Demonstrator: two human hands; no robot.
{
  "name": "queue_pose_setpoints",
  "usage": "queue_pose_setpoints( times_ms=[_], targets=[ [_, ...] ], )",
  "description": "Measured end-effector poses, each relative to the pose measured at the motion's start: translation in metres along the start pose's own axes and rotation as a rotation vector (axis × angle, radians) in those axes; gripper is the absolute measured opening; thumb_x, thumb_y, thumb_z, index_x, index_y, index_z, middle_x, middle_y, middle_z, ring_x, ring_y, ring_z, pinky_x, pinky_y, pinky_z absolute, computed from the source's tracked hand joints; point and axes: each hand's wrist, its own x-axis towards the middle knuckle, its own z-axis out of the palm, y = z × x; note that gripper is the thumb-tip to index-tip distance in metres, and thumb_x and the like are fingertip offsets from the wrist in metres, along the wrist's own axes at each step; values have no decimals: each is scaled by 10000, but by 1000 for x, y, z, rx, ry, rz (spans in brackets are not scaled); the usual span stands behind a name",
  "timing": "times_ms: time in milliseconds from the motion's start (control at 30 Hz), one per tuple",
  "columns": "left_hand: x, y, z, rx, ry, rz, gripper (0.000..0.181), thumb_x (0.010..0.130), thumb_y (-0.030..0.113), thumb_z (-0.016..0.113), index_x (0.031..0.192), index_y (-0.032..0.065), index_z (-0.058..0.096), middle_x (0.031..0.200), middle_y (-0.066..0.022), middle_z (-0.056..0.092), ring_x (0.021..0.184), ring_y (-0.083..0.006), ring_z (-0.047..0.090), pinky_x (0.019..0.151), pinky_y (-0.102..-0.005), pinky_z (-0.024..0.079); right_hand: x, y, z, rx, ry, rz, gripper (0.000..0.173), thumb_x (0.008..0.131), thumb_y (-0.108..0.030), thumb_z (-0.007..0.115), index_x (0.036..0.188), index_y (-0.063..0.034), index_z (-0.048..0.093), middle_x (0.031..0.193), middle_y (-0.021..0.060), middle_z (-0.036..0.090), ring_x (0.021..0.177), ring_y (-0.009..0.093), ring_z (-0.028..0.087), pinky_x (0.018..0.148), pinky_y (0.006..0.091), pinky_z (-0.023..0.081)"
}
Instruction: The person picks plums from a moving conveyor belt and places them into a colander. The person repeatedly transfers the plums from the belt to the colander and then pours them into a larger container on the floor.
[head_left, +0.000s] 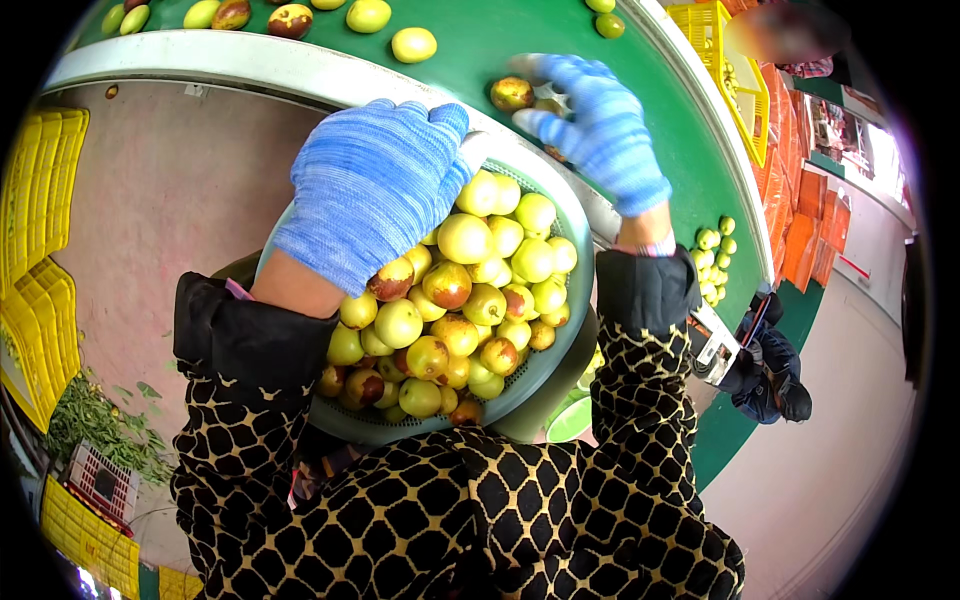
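Observation:
Green and brown-blotched jujube fruits (465, 300) fill a round grey-blue plastic basket (577, 232) against my body. My left hand (375, 180), in a blue knitted glove, lies over the basket's far left rim, by the belt's white edge; its fingertips are mostly hidden, so whether it grips anything is unclear. Over the green conveyor belt (465, 82), my right hand (592, 124), in a like glove and slightly blurred, has thumb and fingers apart around brown-blotched jujubes. One such jujube (512, 94) lies just left of its fingers; others are partly hidden beneath it.
More jujubes (367, 15) lie along the belt's far left, and a cluster (712, 259) sits on its right. Yellow crates (37, 195) stand at left, another (750, 112) at upper right near orange stacks (814, 217). A person (772, 367) is beyond the belt at right.

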Motion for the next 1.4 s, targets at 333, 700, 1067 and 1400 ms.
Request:
queue_pose_setpoints(
  times_ms=[333, 700, 1067, 1400],
  targets=[
    [-1, -10, 4, -5, -17, -25, 242, 864, 274, 546, 973, 69, 616, 792, -100, 634, 747, -260, 616, 645, -383, 497, -34, 6, -1, 1107, -1, 337, 439, 866, -326, 599, 1134, 20, 602, 907, 64, 642, 801, 107, 579, 733, 240, 473],
    [0, 2, -5, -3, -36, -24, 259, 880, 301, 542, 991, 78, 615, 800, -89, 639, 753, -264, 622, 656, -378, 495, -95, -70, -34, 998, -310, 66, 427, 844, -334, 658, 1152, -43, 604, 943, 77, 665, 833, 166, 649, 773, 306, 508],
    [-2, 8, -9, 53, 19, 21, 266, 891, 296, 539, 1002, 70, 624, 814, -99, 640, 760, -268, 618, 680, -385, 496, -116, 51, -28, -106, -79, 401, 379, 733, -130, 707, 1103, -171, 638, 923, 80, 627, 870, 255, 607, 775, 364, 501],
    [0, 7, -9, -54, 41, -47, 268, 883, 292, 567, 966, 52, 653, 822, -123, 652, 764, -277, 626, 686, -383, 500, -96, 68, -7, -29, -154, 302, 431, 736, -214, 726, 1147, -191, 602, 980, 66, 619, 903, 259, 595, 794, 351, 503]
  ],
)
